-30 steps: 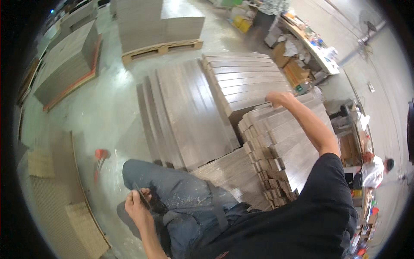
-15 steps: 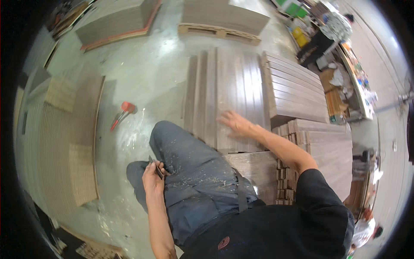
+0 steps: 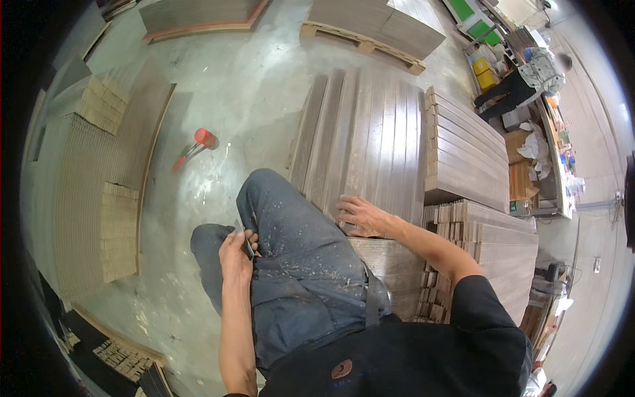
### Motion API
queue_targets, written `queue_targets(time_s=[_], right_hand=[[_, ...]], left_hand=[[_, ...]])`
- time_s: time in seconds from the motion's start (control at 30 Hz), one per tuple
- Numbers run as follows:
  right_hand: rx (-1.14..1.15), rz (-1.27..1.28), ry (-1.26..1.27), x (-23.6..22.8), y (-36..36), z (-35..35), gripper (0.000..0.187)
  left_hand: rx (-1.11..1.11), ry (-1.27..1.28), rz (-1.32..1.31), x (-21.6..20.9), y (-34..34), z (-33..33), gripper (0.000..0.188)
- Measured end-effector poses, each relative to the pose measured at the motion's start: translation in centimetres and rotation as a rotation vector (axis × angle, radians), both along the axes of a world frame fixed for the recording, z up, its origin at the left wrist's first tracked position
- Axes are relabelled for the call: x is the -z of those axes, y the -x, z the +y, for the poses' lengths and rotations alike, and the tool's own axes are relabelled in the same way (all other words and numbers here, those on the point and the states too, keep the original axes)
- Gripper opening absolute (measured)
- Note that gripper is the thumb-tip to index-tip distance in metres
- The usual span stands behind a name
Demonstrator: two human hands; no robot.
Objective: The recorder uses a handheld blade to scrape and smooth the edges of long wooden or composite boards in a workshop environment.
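Over my bent knee, my left hand (image 3: 236,253) is closed round a thin flat tool (image 3: 249,247), dark with a greyish blade-like end; its exact kind is partly hidden by my fingers. My right hand (image 3: 360,216) rests with fingers apart and slightly bent on the near end of long grey-brown wood-grain planks (image 3: 367,145). These planks lie side by side in front of me, slightly stepped at the left. I sit on another low stack of boards (image 3: 390,258).
A red-headed mallet (image 3: 206,137) lies on the floor at the left. Tall board stacks (image 3: 79,198) stand beyond it. More planks (image 3: 466,145) are piled at the right. Loaded pallets (image 3: 360,43) stand at the far side. A person (image 3: 539,73) works near a bench (image 3: 562,159).
My right hand has come nearer to me, down onto the planks' near end. My left hand still holds the flat tool. The whole view has shifted slightly.
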State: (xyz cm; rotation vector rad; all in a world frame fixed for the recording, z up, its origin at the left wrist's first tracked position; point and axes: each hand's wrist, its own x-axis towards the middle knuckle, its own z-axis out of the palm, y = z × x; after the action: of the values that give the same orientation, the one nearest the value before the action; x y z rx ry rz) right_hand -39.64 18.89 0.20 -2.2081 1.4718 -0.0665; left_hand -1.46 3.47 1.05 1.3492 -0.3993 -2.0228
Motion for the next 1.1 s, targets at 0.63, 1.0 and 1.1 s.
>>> queue_targets(time_s=[0.63,1.0,1.1], right_hand=[[0.96,0.204,0.157,3.5,1.2,-5.9,0.085],[0.75,-0.081,0.177,4.6,1.0,-6.8,0.07],[1.026,-0.138,0.212,4.3,0.2,-7.4,0.071]], left_hand=[[-0.014,-0.014,-0.043,-0.3,0.5,0.0,0.017],[-0.022,0.003,-0.032,-0.3,1.0,-0.6,0.016],[-0.013,0.024,-0.067,0.1,0.2,-0.5,0.016]])
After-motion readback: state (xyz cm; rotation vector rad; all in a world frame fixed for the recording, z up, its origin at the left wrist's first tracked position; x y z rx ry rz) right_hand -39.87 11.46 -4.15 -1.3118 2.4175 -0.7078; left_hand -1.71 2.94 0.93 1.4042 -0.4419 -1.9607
